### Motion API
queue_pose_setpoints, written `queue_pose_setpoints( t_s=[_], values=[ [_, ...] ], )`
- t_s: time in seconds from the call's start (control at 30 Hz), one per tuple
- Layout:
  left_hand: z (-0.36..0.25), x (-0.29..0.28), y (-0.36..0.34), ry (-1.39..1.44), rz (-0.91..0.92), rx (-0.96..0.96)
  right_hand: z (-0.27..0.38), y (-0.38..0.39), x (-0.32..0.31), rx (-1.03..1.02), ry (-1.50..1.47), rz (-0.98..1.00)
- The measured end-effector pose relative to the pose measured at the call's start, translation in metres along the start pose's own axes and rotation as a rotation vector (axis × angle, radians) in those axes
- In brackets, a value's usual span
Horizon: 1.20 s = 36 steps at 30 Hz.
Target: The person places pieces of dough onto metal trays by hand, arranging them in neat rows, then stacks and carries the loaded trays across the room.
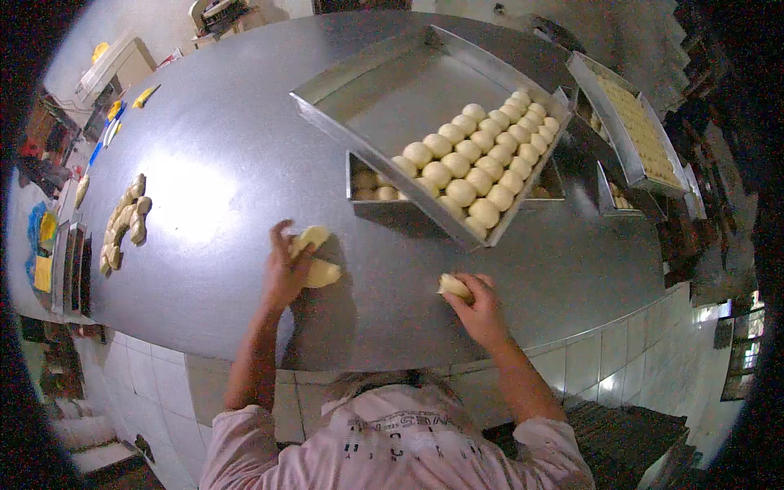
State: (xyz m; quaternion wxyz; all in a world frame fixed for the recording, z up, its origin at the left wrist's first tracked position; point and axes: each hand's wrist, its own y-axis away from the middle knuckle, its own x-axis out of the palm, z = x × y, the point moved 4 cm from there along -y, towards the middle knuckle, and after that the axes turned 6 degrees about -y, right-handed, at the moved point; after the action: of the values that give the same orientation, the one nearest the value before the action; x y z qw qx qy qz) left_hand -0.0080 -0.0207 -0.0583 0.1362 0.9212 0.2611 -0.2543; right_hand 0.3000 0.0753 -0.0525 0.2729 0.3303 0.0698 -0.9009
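My left hand [286, 267] is over the steel table [384, 302], its fingers and thumb curled round pale dough. Two rounded lobes of that dough [323, 274] show past the thumb; whether they are one piece or two I cannot tell. Off to the right, my right hand [480, 309] is closed on a smaller dough piece [454, 286], which pokes out past the thumb. Beyond both hands, a metal tray [359, 140] holds rows of round dough balls [461, 193] in its right part. Its left part shows bare metal.
Under that tray sits another tray [387, 210] of dough balls. A cluster of dough lumps [126, 219] lies at the left. More filled trays [637, 126] stand at the far right. A yellow piping-bag-like object [145, 96] rests near the far left edge.
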Motion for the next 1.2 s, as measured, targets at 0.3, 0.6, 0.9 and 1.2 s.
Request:
queue_pose_setpoints(
  t_s=[0.3,0.6,0.9,1.2],
  values=[
    [-0.036,0.006,0.035,-0.633,-0.031,0.56,-0.056,0.063,-0.064,-0.115,0.324,0.097],
    [-0.045,0.091,0.073,-0.376,0.383,0.696,-0.057,0.012,-0.012,-0.322,0.33,-0.19],
    [0.014,0.044,0.079,0.272,0.461,0.019,-0.081,-0.051,-0.059,0.141,0.515,-0.542],
    [-0.005,0.002,0.058,0.549,0.474,-0.104,-0.095,-0.042,-0.096,0.376,0.5,-0.608]
  ],
)
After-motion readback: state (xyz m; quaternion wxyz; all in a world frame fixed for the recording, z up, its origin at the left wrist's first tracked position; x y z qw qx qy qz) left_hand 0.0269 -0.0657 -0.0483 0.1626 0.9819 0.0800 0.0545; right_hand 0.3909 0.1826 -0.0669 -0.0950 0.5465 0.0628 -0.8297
